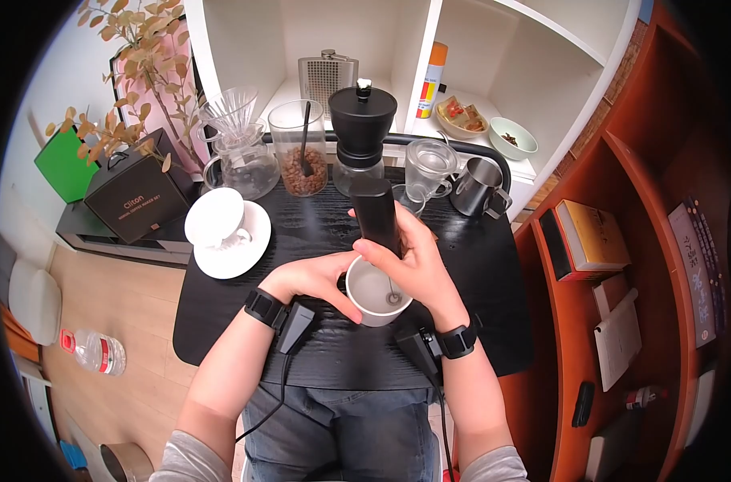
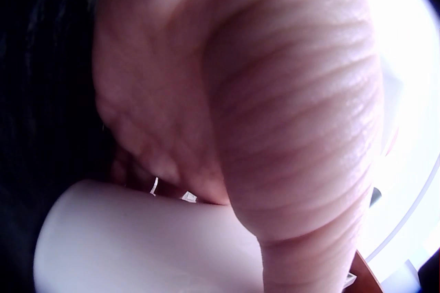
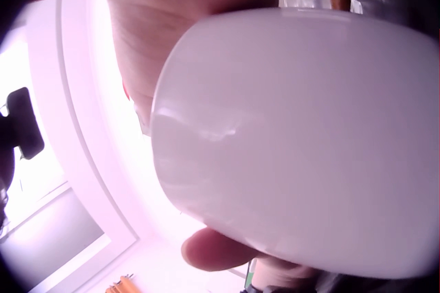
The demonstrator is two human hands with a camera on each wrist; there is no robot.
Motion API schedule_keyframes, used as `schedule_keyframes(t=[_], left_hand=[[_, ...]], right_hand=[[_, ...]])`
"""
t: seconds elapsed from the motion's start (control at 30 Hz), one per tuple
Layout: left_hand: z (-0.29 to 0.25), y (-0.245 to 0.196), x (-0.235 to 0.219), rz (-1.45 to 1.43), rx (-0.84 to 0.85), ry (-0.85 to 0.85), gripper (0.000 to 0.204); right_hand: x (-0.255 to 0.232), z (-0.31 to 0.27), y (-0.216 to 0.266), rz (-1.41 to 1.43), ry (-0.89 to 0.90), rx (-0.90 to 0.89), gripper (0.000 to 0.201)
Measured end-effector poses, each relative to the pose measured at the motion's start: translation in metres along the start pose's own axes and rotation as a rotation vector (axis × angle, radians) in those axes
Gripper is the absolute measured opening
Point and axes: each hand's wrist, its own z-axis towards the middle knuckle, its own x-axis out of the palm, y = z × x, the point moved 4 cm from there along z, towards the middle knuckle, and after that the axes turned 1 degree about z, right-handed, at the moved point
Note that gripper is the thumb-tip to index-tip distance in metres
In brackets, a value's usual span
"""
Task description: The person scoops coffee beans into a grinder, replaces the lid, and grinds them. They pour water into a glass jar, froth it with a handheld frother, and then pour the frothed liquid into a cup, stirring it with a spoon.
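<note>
A white cup (image 1: pixel 368 287) with pale liquid inside is between the hands at the middle of the black table. My left hand (image 1: pixel 313 279) grips its left side, thumb across the near wall. The right hand (image 1: pixel 421 269) holds a black frother (image 1: pixel 375 210) upright, and the coil of its whisk (image 1: pixel 393 297) is inside the cup. In the left wrist view, the left hand (image 2: pixel 240 94) covers much of the cup (image 2: pixel 151 245). The cup (image 3: pixel 295 142) fills most of the right wrist view, below the right hand (image 3: pixel 189 21); the frother is hidden there.
Behind the hands stand a glass dripper and server (image 1: pixel 249 169), a jar of beans (image 1: pixel 305 173), a black grinder (image 1: pixel 362 116), a glass (image 1: pixel 429 165) and a metal pitcher (image 1: pixel 478 186). On the left, a white cup (image 1: pixel 214 217) sits with a saucer (image 1: pixel 249 255).
</note>
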Motion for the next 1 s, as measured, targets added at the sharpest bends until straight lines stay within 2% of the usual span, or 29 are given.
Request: schedule_keyframes(t=[0.37, 0.57, 0.63, 0.73, 0.83, 0.93, 1.0], left_hand=[[0.000, 0.001, 0.000, -0.005, 0.019, 0.015, 0.080], [0.000, 0.001, 0.000, 0.031, -0.005, 0.015, 0.080], [-0.001, 0.001, 0.000, -0.002, -0.020, 0.013, 0.079], [0.000, 0.003, -0.001, 0.044, -0.040, 0.047, 0.081], [-0.001, -0.004, 0.002, 0.023, 0.013, 0.016, 0.084], [0.001, -0.006, 0.002, 0.019, 0.048, 0.015, 0.086], [0.001, -0.004, 0.001, 0.034, 0.046, 0.014, 0.087]], right_hand=[[-0.005, -0.002, -0.015, 0.048, -0.026, 0.007, 0.034], [-0.001, -0.001, -0.010, 0.085, -0.041, 0.089, 0.047], [0.000, 0.001, -0.008, -0.044, -0.026, -0.013, 0.053], [0.002, 0.001, -0.004, -0.081, -0.031, -0.090, 0.049], [-0.001, -0.001, -0.004, -0.185, -0.055, -0.111, 0.053], [-0.004, -0.001, -0.013, -0.124, -0.105, -0.159, 0.060], [-0.004, -0.001, -0.014, -0.123, -0.086, -0.117, 0.058]])
